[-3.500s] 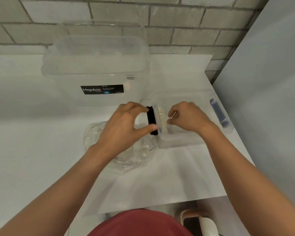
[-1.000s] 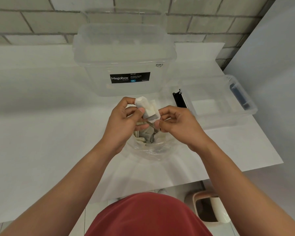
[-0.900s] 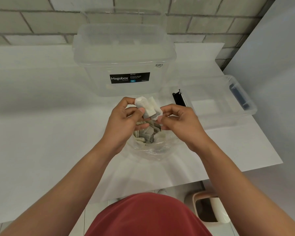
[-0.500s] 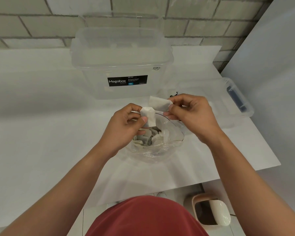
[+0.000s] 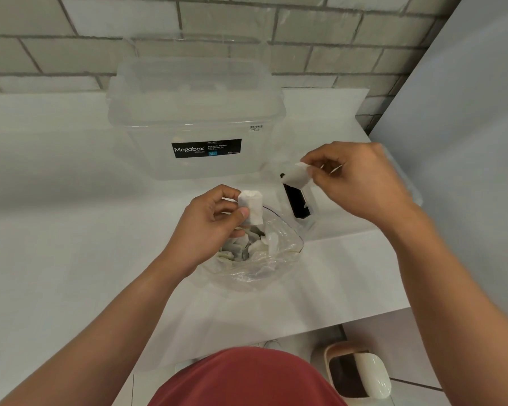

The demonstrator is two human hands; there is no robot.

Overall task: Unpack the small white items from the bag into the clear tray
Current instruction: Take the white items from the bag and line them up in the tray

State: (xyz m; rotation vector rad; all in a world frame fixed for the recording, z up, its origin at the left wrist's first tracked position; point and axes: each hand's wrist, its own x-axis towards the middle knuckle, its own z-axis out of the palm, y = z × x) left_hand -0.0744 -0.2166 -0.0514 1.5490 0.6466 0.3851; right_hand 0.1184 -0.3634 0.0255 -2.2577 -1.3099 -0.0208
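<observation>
A clear plastic bag (image 5: 258, 259) lies open on the white table with several small white items inside. Above the bag's left rim, my left hand (image 5: 208, 227) pinches one small white item (image 5: 251, 206). My right hand (image 5: 361, 180) pinches a second white item (image 5: 295, 175) over the left end of the clear tray (image 5: 308, 206), just above its black latch (image 5: 296, 203). Most of the tray is hidden behind my right hand and forearm.
A large clear Megabox storage box (image 5: 197, 118) with a lid stands behind the bag against the brick wall. The table's front edge runs just below the bag. A small beige bin (image 5: 358, 373) sits on the floor at lower right. A grey wall panel rises on the right.
My right hand has carried its white item up and to the right, from beside my left hand to over the tray's latch end. My left hand stays over the bag holding its item.
</observation>
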